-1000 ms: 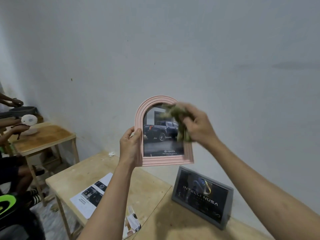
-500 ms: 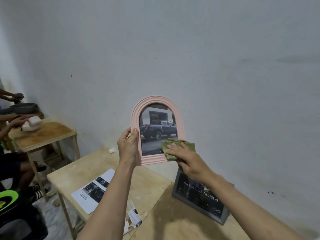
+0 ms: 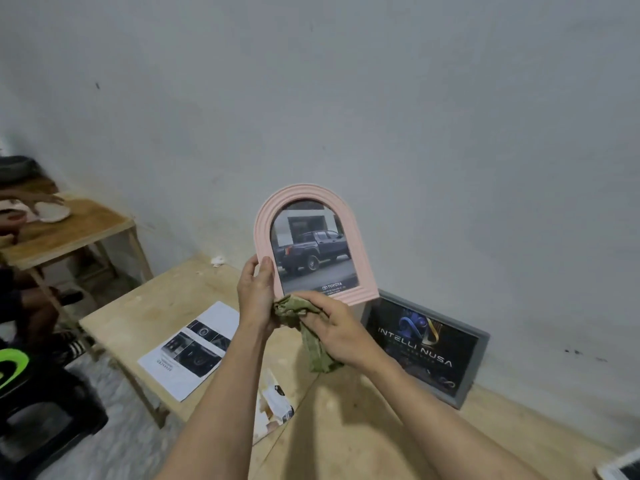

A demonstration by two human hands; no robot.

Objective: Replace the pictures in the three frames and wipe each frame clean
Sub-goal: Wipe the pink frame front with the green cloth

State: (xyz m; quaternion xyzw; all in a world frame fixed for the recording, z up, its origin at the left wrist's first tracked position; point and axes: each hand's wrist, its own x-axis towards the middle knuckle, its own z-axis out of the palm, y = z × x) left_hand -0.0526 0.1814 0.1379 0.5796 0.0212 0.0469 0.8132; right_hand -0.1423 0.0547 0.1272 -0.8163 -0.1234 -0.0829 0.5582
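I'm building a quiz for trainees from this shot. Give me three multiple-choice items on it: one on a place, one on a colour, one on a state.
1. Where does the grey frame stand?
A. on the table against the wall
B. on the floor
C. in the left hand

2. What colour is the arched frame?
A. blue
B. pink
C. black

3. What does the right hand do?
A. hangs idle
B. presses flat on the table
C. grips the cloth

Key:
1 A, the grey frame leans at the wall on the table.
2 B, the arched frame is pink.
3 C, the right hand holds the cloth at the frame's lower edge, while the left hand holds the frame.
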